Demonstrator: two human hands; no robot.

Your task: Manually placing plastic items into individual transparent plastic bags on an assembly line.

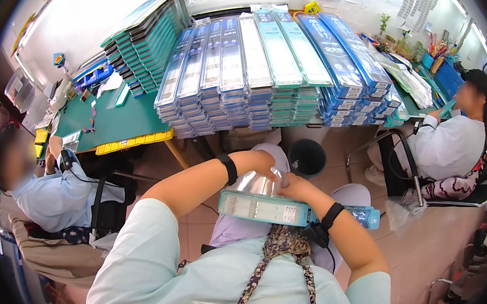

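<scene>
teal box (303,216), pale contents (259,208); both hands (264,164) (297,188) hold clear plastic (253,183)

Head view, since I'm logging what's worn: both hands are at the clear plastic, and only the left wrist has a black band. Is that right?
Not only the left: the head view shows black bands on both wrists. The left hand and right hand are indeed at the clear plastic.

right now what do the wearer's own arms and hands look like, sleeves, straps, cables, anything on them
The left hand and right hand wear no gloves. Short pale mint sleeves leave the forearms bare. A black left band and black right band circle the arms near the wrists; beside the right one is a black box with a dark cable.
</scene>
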